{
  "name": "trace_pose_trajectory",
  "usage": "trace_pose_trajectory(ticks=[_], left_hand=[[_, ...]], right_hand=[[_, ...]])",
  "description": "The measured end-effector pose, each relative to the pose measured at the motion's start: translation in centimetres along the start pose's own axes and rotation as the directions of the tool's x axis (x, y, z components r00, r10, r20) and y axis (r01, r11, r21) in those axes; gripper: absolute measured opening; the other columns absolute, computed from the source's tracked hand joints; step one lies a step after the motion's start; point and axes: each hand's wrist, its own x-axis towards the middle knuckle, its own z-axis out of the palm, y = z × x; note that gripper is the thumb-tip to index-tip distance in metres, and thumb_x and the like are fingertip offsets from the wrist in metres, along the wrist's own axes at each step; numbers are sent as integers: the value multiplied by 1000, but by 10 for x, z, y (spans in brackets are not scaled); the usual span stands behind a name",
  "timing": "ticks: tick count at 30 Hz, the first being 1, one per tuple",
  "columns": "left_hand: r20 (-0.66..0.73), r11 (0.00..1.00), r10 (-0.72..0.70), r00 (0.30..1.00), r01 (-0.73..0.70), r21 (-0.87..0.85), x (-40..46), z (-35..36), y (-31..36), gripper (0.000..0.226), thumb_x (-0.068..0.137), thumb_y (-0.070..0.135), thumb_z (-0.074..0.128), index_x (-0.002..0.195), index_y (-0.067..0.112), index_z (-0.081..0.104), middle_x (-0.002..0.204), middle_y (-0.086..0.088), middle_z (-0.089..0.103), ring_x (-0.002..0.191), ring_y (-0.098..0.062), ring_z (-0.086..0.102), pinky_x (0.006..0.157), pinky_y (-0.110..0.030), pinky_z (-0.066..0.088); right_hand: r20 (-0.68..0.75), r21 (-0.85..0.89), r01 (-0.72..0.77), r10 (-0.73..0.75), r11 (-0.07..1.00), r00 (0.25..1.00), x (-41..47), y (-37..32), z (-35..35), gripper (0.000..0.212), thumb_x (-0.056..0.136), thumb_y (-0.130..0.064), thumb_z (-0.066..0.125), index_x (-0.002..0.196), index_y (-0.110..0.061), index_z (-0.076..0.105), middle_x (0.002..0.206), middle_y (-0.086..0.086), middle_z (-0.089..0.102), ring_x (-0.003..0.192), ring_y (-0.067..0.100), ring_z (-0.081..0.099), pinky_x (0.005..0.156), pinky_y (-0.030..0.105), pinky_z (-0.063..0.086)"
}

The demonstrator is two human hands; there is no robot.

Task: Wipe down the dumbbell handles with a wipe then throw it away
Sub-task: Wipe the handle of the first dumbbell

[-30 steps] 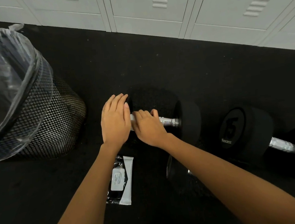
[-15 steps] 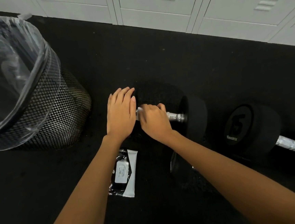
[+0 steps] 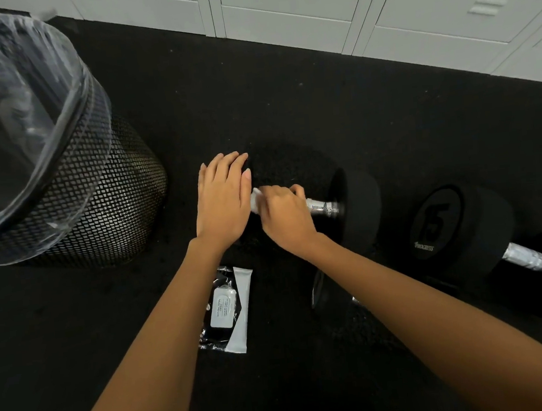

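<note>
A black dumbbell [image 3: 358,204] lies on the dark floor at the centre, its silver handle [image 3: 324,208] partly showing. My right hand [image 3: 285,218] is closed around the handle with a white wipe [image 3: 256,200] peeking out at its left side. My left hand [image 3: 223,199] rests flat, fingers together, on the dumbbell's left head, which it mostly hides. A second black dumbbell [image 3: 458,221] marked 15 lies to the right, with its silver handle [image 3: 530,259] bare. A black mesh bin [image 3: 99,200] with a clear liner stands at the left.
A black and white wipes packet [image 3: 227,307] lies on the floor between my forearms. Another dark weight [image 3: 319,291] sits partly hidden under my right forearm. White lockers [image 3: 377,9] line the far edge of the floor.
My right hand has turned slightly on the handle and more of the white wipe shows at its left. The camera view has shifted a little; my left hand stays on the dumbbell head.
</note>
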Motion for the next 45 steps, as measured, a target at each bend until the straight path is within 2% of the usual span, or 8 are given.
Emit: trace_pose_trajectory(ticks=[5, 9, 12, 20, 24, 28, 40, 45], left_hand=[[10, 1000, 1, 1000, -1, 12, 0, 0, 1, 42, 101, 27, 27, 138, 13, 42, 143, -5, 43, 139, -21, 28, 117, -44, 16], [23, 1000, 10, 1000, -10, -7, 1, -1, 0, 42, 102, 27, 28, 139, 13, 42, 144, -5, 42, 139, -21, 27, 117, -44, 15], [33, 1000, 6, 999, -5, -14, 1, -2, 0, 42, 102, 27, 28, 139, 13, 41, 144, -5, 41, 140, -21, 26, 116, -45, 13], [77, 1000, -6, 997, 7, -12, 3, -4, 1, 43, 102, 28, 27, 140, 14, 39, 146, -4, 38, 141, -21, 23, 116, -47, 10], [88, 1000, 3, 996, -1, -20, 3, -4, -2, 43, 102, 28, 27, 141, 15, 38, 146, -4, 37, 141, -20, 22, 116, -46, 9], [78, 999, 4, 997, -2, -33, 2, -3, -2, 42, 102, 28, 28, 141, 15, 38, 146, -4, 38, 141, -21, 22, 116, -45, 9], [65, 1000, 21, 998, -21, -13, 2, -3, -2, 42, 102, 28, 30, 140, 14, 38, 146, -5, 38, 141, -22, 23, 116, -46, 10], [68, 1000, 22, 997, -21, -16, 2, -3, -2, 43, 102, 28, 30, 141, 14, 38, 146, -6, 38, 141, -23, 23, 116, -46, 11]], right_hand=[[86, -76, 183, -176, 980, 981, -20, 23, 3, 61, 90, -9, 58, 146, -15, 34, 145, 0, 44, 136, 16, 37, 116, 46, 14], [-2, 19, 96, -96, 995, 995, -16, 33, -10, 32, 95, -16, 47, 125, -15, 58, 119, -1, 65, 111, 13, 58, 108, 41, 27], [154, 22, -110, 106, 994, 982, 10, 18, -17, 27, 96, -21, 37, 82, -13, 58, 81, 1, 64, 80, 20, 61, 95, 37, 32], [516, -25, -363, 323, 931, 793, 59, -8, -18, 41, 99, -31, 26, 69, -18, 49, 77, -2, 51, 94, 21, 52, 101, 44, 24], [334, 76, -242, 205, 967, 920, 31, -11, -14, 33, 98, -27, 31, 78, -18, 57, 79, -4, 58, 92, 20, 58, 95, 43, 21], [96, 49, 106, -110, 993, 989, -11, 16, -5, 45, 91, -16, 57, 135, -19, 51, 129, -3, 59, 122, 13, 51, 108, 46, 13], [6, -240, 197, -202, 950, 979, 6, 12, 17, 54, 68, -10, 81, 118, -4, 62, 101, 6, 69, 96, 20, 64, 100, 37, 31], [-82, -155, 205, -220, 966, 972, -16, 27, 11, 64, 74, -1, 74, 133, -11, 52, 129, 3, 60, 123, 19, 54, 112, 46, 23]])
